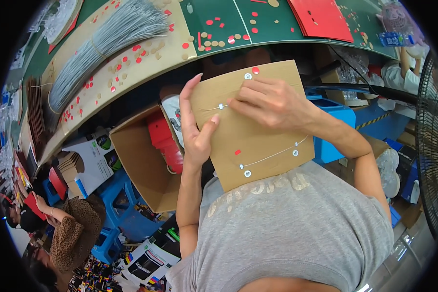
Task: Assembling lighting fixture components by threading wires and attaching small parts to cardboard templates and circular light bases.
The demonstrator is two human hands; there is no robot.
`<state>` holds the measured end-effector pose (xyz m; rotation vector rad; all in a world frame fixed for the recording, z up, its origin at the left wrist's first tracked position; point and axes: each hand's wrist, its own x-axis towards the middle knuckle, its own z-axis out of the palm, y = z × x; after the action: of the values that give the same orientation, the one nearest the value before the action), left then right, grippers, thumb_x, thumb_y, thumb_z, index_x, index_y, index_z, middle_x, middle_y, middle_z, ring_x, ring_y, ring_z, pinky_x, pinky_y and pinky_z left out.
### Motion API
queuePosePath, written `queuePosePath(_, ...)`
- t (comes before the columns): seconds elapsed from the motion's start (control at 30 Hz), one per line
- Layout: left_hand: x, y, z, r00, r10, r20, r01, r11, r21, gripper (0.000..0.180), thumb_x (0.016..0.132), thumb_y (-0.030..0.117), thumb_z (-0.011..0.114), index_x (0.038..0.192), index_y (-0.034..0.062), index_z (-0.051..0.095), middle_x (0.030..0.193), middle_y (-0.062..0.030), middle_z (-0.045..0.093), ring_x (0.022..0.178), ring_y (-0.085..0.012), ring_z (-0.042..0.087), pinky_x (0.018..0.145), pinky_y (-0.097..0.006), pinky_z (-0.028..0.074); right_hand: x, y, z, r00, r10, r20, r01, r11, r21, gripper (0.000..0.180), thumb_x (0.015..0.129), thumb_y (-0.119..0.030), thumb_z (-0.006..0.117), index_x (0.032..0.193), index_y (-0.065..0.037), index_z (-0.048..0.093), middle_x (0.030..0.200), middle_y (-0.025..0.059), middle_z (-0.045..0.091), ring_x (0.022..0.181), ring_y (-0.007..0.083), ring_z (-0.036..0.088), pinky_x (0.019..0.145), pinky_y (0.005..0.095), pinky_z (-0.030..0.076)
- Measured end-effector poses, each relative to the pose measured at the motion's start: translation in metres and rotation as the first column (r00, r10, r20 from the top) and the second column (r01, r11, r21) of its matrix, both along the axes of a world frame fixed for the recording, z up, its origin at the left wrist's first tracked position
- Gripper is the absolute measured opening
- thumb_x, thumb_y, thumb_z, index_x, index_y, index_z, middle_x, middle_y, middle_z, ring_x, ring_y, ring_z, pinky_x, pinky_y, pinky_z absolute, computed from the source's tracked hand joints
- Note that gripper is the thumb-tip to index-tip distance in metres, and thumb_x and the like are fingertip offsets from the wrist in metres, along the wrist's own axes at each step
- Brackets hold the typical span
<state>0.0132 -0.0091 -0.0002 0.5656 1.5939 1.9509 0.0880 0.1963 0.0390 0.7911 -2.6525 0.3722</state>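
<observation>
A brown cardboard sheet (258,129) lies tilted in front of my torso. My left hand (196,136) grips its left edge, thumb on the face and index finger along the rim. Near the top of the sheet, my right hand (270,103) pinches a thin pale wire (226,105) that comes out of a small white clip (221,106). Its fingertips hide the wire's other end. A second wire (270,159) spans two more clips lower down. White round fasteners (248,76) sit on the sheet, with a red disc (256,70) by the top one.
Beyond the sheet curves a green table (224,58) with a bundle of grey wires (107,44), red sheets (321,19) and scattered discs. An open carton (146,160) stands left, blue stools (121,199) behind it. A black fan (430,136) is at right; a co-worker (78,233) sits lower left.
</observation>
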Motion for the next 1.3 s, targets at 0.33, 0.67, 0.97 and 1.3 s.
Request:
queuePosePath(0.33, 0.001, 0.005, 0.007, 0.973, -0.029, -0.229, -0.018, 0.98, -0.199, 0.046, 0.092, 0.005, 0.055, 0.138, -0.002, 0.059, 0.155, -0.0252, 0.044, 0.143, -0.0345, 0.043, 0.118, -0.04, 0.031, 0.012, 0.002, -0.008, 0.994, -0.1, 0.038, 0.102, 0.994, -0.048, 0.036, 0.072, -0.008, 0.073, 0.106, 0.001, 0.071, 0.098, 0.0102, 0.064, 0.092, 0.0243, 0.067, 0.076, 0.0338, 0.057)
queuePosePath(0.67, -0.005, 0.008, 0.014, 0.625, 0.072, -0.777, -0.338, 0.922, -0.186, 0.007, 0.089, -0.012, 0.064, 0.09, -0.0088, 0.07, 0.097, -0.0156, 0.074, 0.103, -0.0335, 0.074, 0.104, -0.047, 0.053, 0.132, -0.007, -0.01, 0.367, -0.719, 0.591, 0.885, 0.074, -0.46, 0.035, 0.082, -0.002, 0.08, 0.116, 0.0, 0.074, 0.123, 0.0158, 0.072, 0.106, 0.0249, 0.072, 0.087, 0.0339, 0.061)
queuePosePath(0.97, 0.0, 0.002, 0.003, 0.527, 0.224, -0.819, -0.358, 0.933, 0.025, 0.008, 0.092, -0.015, 0.056, 0.088, -0.0073, 0.056, 0.096, -0.02, 0.064, 0.094, -0.0405, 0.074, 0.088, -0.046, 0.062, 0.126, -0.026, -0.007, 0.493, -0.657, 0.57, 0.845, 0.207, -0.492, 0.039, 0.084, -0.005, 0.078, 0.123, -0.003, 0.073, 0.131, 0.0138, 0.061, 0.108, 0.0231, 0.065, 0.087, 0.0332, 0.057)
queuePosePath(1.3, -0.016, 0.008, 0.021, 0.51, -0.104, -0.854, -0.256, 0.929, -0.266, 0.023, 0.106, -0.001, 0.044, 0.096, -0.0094, 0.063, 0.099, -0.0162, 0.07, 0.103, -0.0304, 0.072, 0.084, -0.034, 0.057, 0.15, -0.027, -0.023, 0.569, -0.661, 0.489, 0.787, 0.265, -0.557, 0.04, 0.077, -0.002, 0.081, 0.116, -0.002, 0.076, 0.139, 0.0227, 0.062, 0.121, 0.0346, 0.066, 0.099, 0.0396, 0.055)
